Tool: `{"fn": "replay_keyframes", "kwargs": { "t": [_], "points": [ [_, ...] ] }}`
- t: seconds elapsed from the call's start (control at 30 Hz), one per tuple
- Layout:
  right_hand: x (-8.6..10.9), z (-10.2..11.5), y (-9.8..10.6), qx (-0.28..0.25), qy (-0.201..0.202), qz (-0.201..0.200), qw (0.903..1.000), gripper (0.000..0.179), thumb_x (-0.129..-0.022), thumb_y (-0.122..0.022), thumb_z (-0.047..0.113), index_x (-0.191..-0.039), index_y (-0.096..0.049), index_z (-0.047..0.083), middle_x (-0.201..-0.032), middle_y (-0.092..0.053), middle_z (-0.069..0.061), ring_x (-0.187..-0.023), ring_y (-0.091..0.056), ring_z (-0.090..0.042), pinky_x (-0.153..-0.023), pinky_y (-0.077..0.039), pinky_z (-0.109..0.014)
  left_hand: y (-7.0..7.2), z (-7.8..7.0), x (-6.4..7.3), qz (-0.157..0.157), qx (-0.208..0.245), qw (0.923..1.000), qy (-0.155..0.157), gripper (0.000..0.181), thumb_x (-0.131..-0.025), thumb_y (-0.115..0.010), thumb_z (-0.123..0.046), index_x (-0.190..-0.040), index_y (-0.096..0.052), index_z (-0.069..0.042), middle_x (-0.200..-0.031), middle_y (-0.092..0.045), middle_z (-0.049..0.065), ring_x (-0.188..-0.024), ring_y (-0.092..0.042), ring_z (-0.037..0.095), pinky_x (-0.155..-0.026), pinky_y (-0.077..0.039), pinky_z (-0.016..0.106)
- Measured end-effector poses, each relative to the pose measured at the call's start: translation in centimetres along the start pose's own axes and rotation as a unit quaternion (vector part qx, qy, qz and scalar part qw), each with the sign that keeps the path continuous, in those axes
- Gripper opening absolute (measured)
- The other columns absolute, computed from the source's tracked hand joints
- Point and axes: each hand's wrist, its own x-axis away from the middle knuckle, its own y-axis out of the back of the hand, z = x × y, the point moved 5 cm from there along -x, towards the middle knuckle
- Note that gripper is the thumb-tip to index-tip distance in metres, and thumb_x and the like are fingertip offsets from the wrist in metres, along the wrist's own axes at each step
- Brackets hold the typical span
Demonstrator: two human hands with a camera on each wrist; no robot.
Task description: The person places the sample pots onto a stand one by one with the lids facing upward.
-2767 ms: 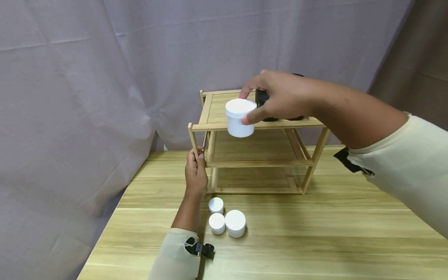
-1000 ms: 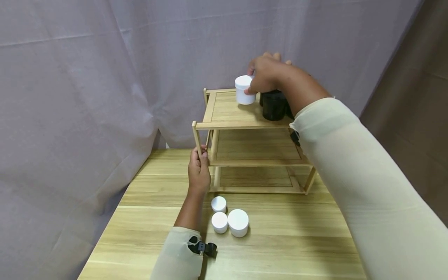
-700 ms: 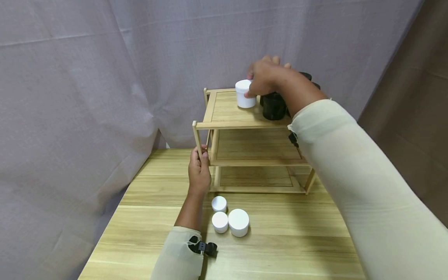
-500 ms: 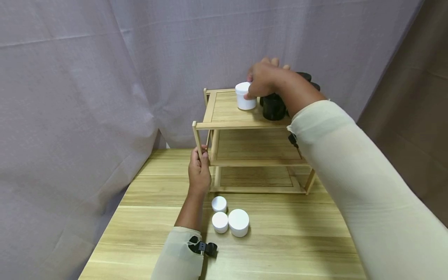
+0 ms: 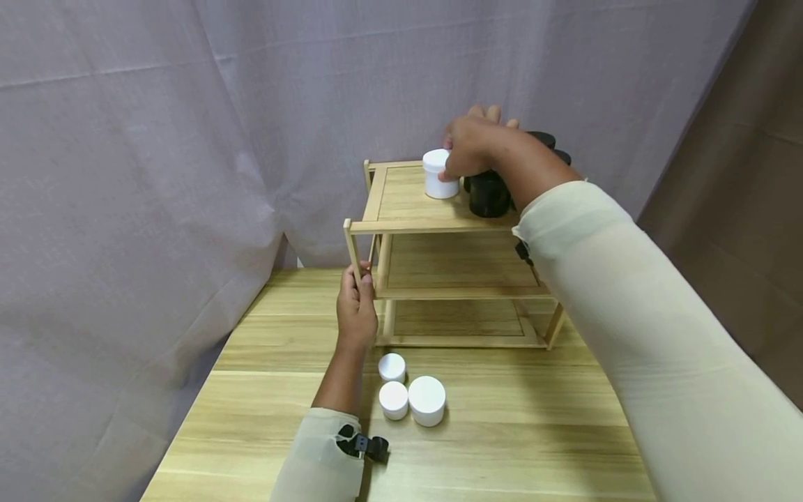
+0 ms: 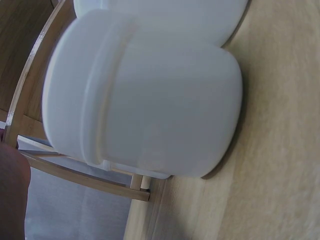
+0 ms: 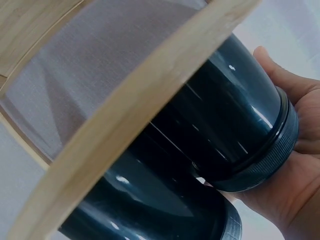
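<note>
A wooden three-tier rack [image 5: 401,225] stands on the table. On its top shelf sits a white lidded jar [image 5: 440,183], which my right hand [image 5: 479,144] pinches between thumb and fingers near the lid. Just right of it are several black jars [image 5: 489,195], partly hidden by that hand and forearm; in the right wrist view two black jars [image 7: 235,110] block the white one from sight. My left hand [image 5: 357,307] grips the rack's front left post at middle-shelf height. In the left wrist view only a little of the left hand [image 6: 12,190] shows at the edge.
Three white lidded jars stand together on the table before the rack: a large jar [image 5: 427,402] and two smaller jars [image 5: 393,401], close to the left forearm. A grey curtain [image 5: 157,174] hangs behind. The rack's middle shelf [image 5: 461,261] and bottom shelf [image 5: 461,318] lie below the top one.
My right hand has carried the white jar from in front of the rack back over the top shelf and lowered it onto the boards. My left hand has kept its grip on the post.
</note>
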Motion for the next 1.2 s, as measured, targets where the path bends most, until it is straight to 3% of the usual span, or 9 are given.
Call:
{"fn": "replay_keyframes", "kwargs": {
  "t": [0.27, 0.53, 0.73, 0.83, 1.03, 1.2],
  "points": [
    [-0.2, 0.4, -0.3, 0.022, 0.0, 0.009, 0.9997, 0.068, -0.102, -0.071, 0.046, -0.155, -0.052, 0.008, -0.158, -0.032, -0.032, -0.139, -0.022, -0.049, -0.12, -0.024, -0.072, 0.1, 0.3, 0.0, 0.0, -0.005, 1.0, 0.001, 0.03, -0.116, -0.045, -0.007, -0.14, -0.054, 0.008, -0.102, -0.055, 0.029, -0.082, -0.049, 0.011, -0.077, -0.045, 0.023],
    [0.7, 1.8, -0.4, 0.034, 0.023, -0.012, 0.9991, 0.065, -0.1, -0.072, 0.049, -0.141, -0.056, 0.0, -0.152, -0.034, -0.031, -0.137, -0.023, -0.049, -0.115, -0.027, -0.068, -0.2, 0.2, 0.0, 0.003, -0.002, 1.0, 0.002, 0.03, -0.116, -0.045, -0.006, -0.141, -0.052, 0.009, -0.107, -0.056, 0.031, -0.083, -0.049, 0.011, -0.078, -0.045, 0.022],
    [1.7, 3.3, -0.9, 0.034, 0.038, -0.051, 0.9974, 0.064, -0.1, -0.074, 0.047, -0.139, -0.055, 0.0, -0.157, -0.029, -0.029, -0.149, -0.018, -0.051, -0.119, -0.022, -0.07, -0.6, -0.1, 0.0, 0.006, -0.003, 1.0, 0.0, 0.03, -0.116, -0.045, -0.007, -0.141, -0.053, 0.009, -0.102, -0.054, 0.029, -0.082, -0.049, 0.011, -0.077, -0.045, 0.023],
    [2.3, 4.2, -1.3, 0.036, 0.046, -0.077, 0.9953, 0.068, -0.1, -0.074, 0.045, -0.145, -0.051, 0.0, -0.158, -0.029, -0.027, -0.15, -0.018, -0.048, -0.119, -0.021, -0.068, -0.5, -0.1, 0.0, 0.005, -0.009, 0.9999, 0.001, 0.03, -0.116, -0.045, -0.008, -0.141, -0.054, 0.006, -0.104, -0.056, 0.029, -0.083, -0.05, 0.01, -0.078, -0.046, 0.023],
    [3.8, 6.4, -2.8, 0.062, 0.056, -0.146, 0.9858, 0.072, -0.105, -0.067, 0.044, -0.155, -0.044, -0.003, -0.145, -0.038, -0.022, -0.136, -0.028, -0.04, -0.113, -0.028, -0.061, -0.1, 0.2, 0.0, 0.002, -0.015, 0.9999, 0.007, 0.029, -0.116, -0.045, -0.007, -0.141, -0.054, 0.004, -0.112, -0.059, 0.03, -0.084, -0.051, 0.011, -0.079, -0.047, 0.026],
    [5.4, 8.2, -4.4, 0.061, 0.069, -0.202, 0.9751, 0.059, -0.105, -0.068, 0.04, -0.142, -0.055, -0.004, -0.13, -0.044, -0.018, -0.127, -0.036, -0.038, -0.108, -0.034, -0.059, 0.1, 0.2, 0.1, 0.004, -0.01, 0.9999, 0.006, 0.029, -0.116, -0.045, -0.007, -0.141, -0.054, 0.005, -0.12, -0.06, 0.03, -0.085, -0.051, 0.012, -0.08, -0.045, 0.021]
  ]
}}
